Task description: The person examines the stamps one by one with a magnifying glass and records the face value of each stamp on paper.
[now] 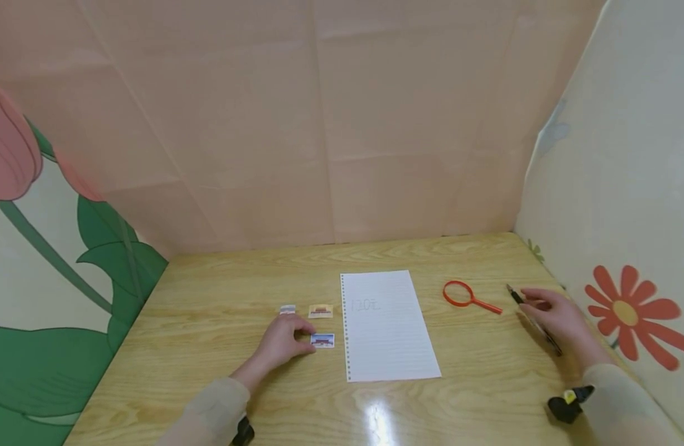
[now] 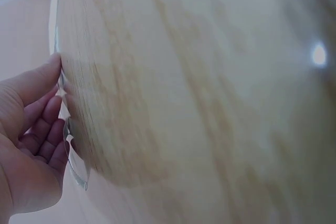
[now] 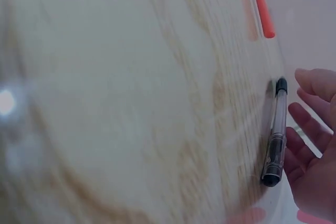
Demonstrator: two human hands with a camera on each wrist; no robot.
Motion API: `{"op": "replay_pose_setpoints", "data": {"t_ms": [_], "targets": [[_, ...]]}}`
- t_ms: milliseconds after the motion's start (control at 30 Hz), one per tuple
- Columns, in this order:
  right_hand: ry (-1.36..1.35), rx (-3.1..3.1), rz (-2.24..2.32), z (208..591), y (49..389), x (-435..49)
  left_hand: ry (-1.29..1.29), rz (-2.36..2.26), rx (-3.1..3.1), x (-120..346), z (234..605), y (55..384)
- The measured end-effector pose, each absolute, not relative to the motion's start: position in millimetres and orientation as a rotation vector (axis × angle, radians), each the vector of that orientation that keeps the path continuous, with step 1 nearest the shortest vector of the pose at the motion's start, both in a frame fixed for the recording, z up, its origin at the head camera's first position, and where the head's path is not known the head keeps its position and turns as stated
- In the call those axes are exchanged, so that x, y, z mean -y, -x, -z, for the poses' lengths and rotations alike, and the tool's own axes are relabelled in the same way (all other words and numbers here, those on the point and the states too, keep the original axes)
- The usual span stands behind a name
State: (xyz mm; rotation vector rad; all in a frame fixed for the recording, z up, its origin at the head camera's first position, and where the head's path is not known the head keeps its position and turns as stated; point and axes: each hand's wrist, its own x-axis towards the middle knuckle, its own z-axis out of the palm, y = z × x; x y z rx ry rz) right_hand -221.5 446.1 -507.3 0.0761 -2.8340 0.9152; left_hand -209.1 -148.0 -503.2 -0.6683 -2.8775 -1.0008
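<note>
In the head view, my left hand [image 1: 283, 339] is low over the table, thumb and forefinger spread at the left edge of a small blue-and-red picture stamp [image 1: 322, 341]. Whether they touch it I cannot tell. Above it lies a yellowish stamp [image 1: 321, 311]; another stamp [image 1: 287, 308] is partly covered by the hand. My right hand [image 1: 551, 316] is beside a black-tipped pen [image 3: 276, 135], its fingers loosely bent. In the right wrist view, the pen lies on the table, with the thumb and fingertips near it but not around it.
A sheet of lined paper [image 1: 389, 347] with faint handwriting lies mid-table, holes along its left edge. Right of it is a red magnifying glass [image 1: 487, 306]. The wooden table [image 1: 208, 291] meets a pink back covering [image 1: 253, 155] and a flower-patterned right wall [image 1: 643, 204].
</note>
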Motion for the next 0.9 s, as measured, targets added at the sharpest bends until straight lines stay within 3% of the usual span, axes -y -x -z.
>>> {"op": "replay_pose_setpoints", "data": {"t_ms": [900], "targets": [[-0.061, 2.800, -0.797, 521.4, 220.7, -442.8, 0.641, 1.010, 2.911, 148.0, 502.1, 209.6]]}}
